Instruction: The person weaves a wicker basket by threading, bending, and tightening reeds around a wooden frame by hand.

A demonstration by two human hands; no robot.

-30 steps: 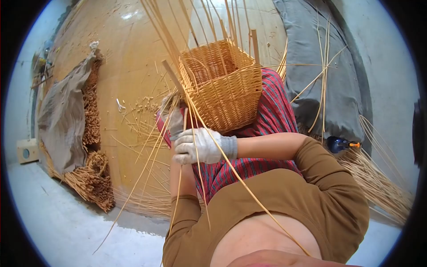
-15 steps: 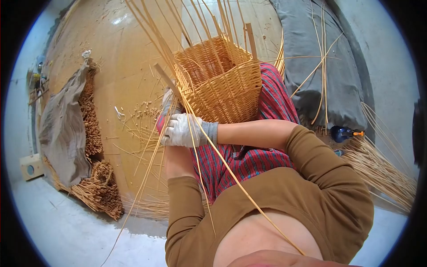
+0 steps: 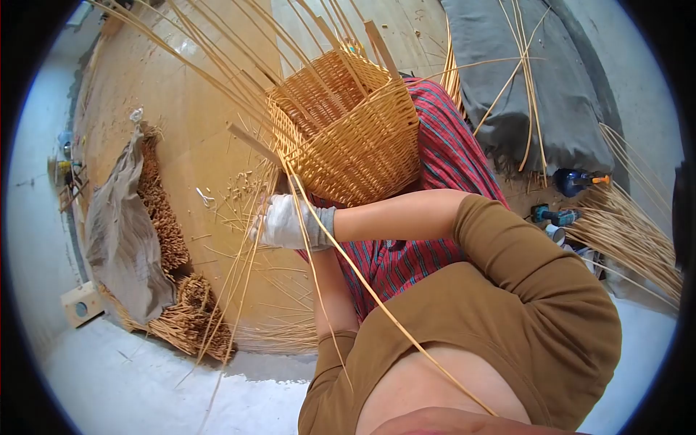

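Note:
A woven wicker basket [image 3: 355,156] rests tilted on my lap, with long upright rods and flat wooden stakes [image 3: 250,142] rising from its rim. Just below its near left corner is my right hand [image 3: 288,223], in a white glove with a grey cuff. The fingers curl closed at the left, where thin wicker rods [image 3: 243,272] come out beneath them. Two longer rods [image 3: 362,279] run from the basket corner over this hand toward my chest. My left forearm [image 3: 335,290] reaches up behind the right hand; the left hand's fingers are hidden there.
Bundled sticks [image 3: 163,225] lie at the left, partly under a grey cloth [image 3: 119,232]. On the right are a dark grey cloth [image 3: 529,94] with loose rods, a blue bottle [image 3: 569,182], a power drill [image 3: 557,216] and a rod bundle [image 3: 631,239]. Scraps litter the floor.
The basket has tilted with its rods leaning further left. My right hand has shifted slightly down and left, and my left forearm has swung to the right. The camera view has turned somewhat.

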